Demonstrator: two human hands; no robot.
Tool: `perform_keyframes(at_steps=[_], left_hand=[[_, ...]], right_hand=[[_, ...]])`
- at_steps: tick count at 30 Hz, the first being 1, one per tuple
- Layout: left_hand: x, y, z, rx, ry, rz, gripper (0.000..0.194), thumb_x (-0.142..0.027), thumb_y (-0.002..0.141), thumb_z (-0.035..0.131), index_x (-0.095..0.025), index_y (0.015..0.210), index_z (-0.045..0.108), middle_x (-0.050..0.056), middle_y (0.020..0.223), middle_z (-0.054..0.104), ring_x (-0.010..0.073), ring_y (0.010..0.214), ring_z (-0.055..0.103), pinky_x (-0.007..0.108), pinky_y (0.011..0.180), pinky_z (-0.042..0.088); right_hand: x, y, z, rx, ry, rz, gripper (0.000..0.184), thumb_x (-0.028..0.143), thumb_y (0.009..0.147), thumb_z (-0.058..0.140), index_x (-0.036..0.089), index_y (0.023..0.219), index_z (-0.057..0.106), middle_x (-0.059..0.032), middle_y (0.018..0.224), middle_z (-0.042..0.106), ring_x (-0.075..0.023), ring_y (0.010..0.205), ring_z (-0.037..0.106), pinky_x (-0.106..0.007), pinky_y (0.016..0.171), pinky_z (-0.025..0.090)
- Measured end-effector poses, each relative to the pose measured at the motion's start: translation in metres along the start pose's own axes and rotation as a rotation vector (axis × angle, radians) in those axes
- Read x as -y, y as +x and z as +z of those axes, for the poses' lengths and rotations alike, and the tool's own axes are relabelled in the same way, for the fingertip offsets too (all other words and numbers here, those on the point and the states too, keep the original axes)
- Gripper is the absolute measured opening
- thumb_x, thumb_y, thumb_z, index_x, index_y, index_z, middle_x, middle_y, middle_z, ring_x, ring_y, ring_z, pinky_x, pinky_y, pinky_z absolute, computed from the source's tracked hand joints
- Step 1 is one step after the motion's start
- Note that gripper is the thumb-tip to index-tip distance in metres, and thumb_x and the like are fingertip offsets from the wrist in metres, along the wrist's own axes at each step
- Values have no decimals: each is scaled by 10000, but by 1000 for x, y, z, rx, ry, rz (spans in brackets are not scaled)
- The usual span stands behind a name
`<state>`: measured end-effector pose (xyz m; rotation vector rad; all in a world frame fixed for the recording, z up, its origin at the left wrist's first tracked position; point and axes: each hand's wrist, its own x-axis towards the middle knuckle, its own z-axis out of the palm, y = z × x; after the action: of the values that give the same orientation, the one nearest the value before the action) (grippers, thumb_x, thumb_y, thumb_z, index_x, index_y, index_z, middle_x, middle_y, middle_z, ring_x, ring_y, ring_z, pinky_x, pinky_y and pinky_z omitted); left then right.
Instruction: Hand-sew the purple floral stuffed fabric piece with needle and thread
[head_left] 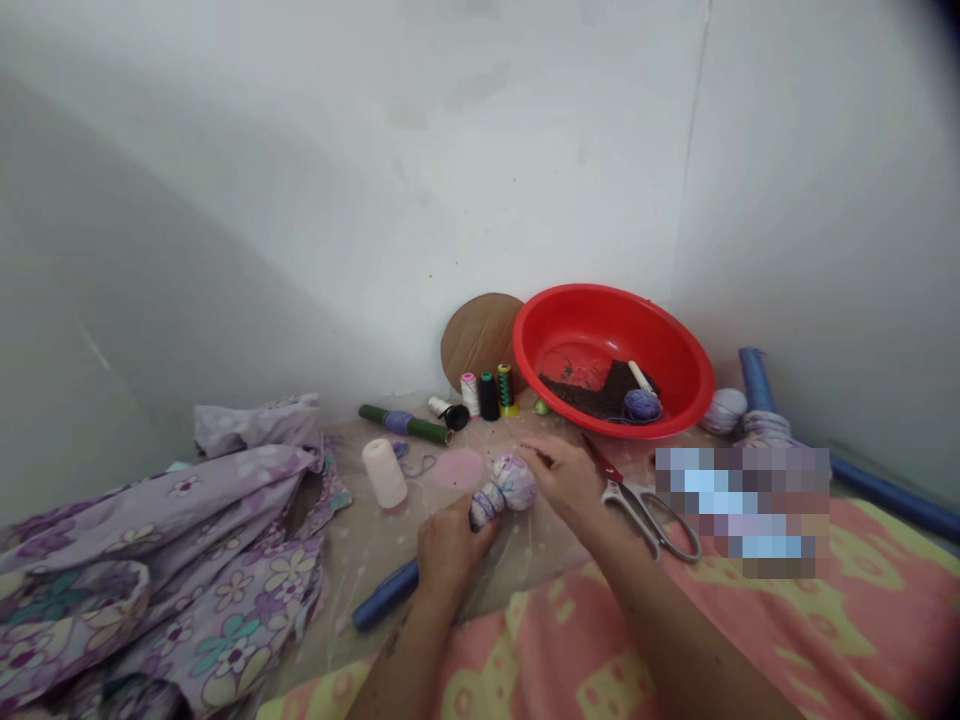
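Head view, left hand [450, 550], right hand [562, 482], on thread-bound cloth [514, 483]

room — white plastered walls [390, 170] | corner seam [694, 170] right of center | light: soft, shadowed left

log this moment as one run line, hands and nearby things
left hand: holds thread-bound fabric bundle | right hand: on bundle top | near: scissors, blue tube

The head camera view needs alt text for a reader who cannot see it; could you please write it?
The left hand and right hand grip a purple-and-white cloth bundle bound with thread. Scissors lie to the right, a red basin and thread spools stand behind, and floral purple fabric lies heaped to the left.
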<state>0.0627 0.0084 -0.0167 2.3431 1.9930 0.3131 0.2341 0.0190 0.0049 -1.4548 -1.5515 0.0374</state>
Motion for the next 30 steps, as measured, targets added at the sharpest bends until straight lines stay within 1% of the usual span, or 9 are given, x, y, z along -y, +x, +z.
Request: perform_keyframes(at_steps=[2, 4, 6, 8, 10, 15, 21, 24, 30], left_hand=[[1, 0, 1, -6, -3, 5, 416, -525, 731, 358, -269, 1009, 533, 31, 867, 618, 161, 773, 550, 231, 622, 331], [2, 1, 2, -16, -8, 18, 408, -524, 734, 355, -277, 1005, 534, 26, 866, 621, 161, 767, 554, 231, 615, 331], [2, 1, 2, -24, -9, 20, 406, -533, 729, 352, -282, 988, 540, 24, 864, 624, 165, 766, 559, 234, 602, 329], [1, 1, 1, -27, -11, 15, 410, -542, 723, 350, -285, 977, 543, 22, 858, 626, 169, 761, 564, 238, 589, 325], [0, 0, 1, -28, -11, 12, 414, -549, 717, 349, -285, 970, 545, 20, 842, 628, 171, 752, 567, 241, 580, 323], [0, 0, 2, -48, 3, 14, 434, -569, 710, 343, -290, 977, 540, 24, 821, 628, 182, 744, 565, 246, 581, 327], [0, 0, 1, -24, -9, 10, 427, -553, 711, 368, -285, 998, 534, 27, 850, 618, 171, 775, 548, 235, 622, 333], [-1, -1, -1, -12, -10, -2, 433, -547, 710, 377, -269, 1002, 534, 34, 856, 615, 164, 788, 544, 228, 637, 330], [-1, -2, -3, -12, 3, 7, 441, -553, 706, 384, -278, 1024, 518, 30, 850, 617, 175, 779, 549, 237, 630, 335]], right_hand=[[14, -5, 6, 206, -89, -107, 237, 287, 741, 436, 242, 868, 632, -28, 853, 644, -159, 786, 558, -247, 703, 380], [24, -9, 12, 338, -178, -157, 229, 272, 737, 447, 227, 879, 621, -41, 865, 638, -160, 788, 554, -243, 687, 373], [30, -11, 17, 422, -253, -158, 203, 258, 729, 454, 194, 810, 629, -59, 823, 638, -160, 756, 553, -237, 653, 365], [30, -10, 22, 441, -240, -123, 194, 247, 728, 449, 175, 702, 628, -55, 737, 634, -146, 691, 547, -223, 603, 353], [26, -9, 24, 359, -125, -59, 217, 259, 734, 436, 171, 639, 611, -30, 660, 617, -122, 623, 528, -205, 557, 337], [11, -6, 18, -45, 135, 103, 261, 310, 740, 412, 163, 572, 547, 9, 557, 539, -104, 546, 467, -197, 517, 317], [3, 1, 1, -329, 244, 183, 242, 342, 738, 426, 161, 615, 528, 22, 551, 492, -100, 539, 432, -200, 537, 324], [0, 3, -3, -402, 270, 205, 239, 350, 729, 443, 161, 603, 516, 29, 536, 465, -96, 525, 408, -199, 530, 322], [-3, 3, -7, -443, 247, 225, 248, 359, 727, 441, 159, 602, 517, 27, 529, 464, -98, 516, 392, -203, 527, 316]])
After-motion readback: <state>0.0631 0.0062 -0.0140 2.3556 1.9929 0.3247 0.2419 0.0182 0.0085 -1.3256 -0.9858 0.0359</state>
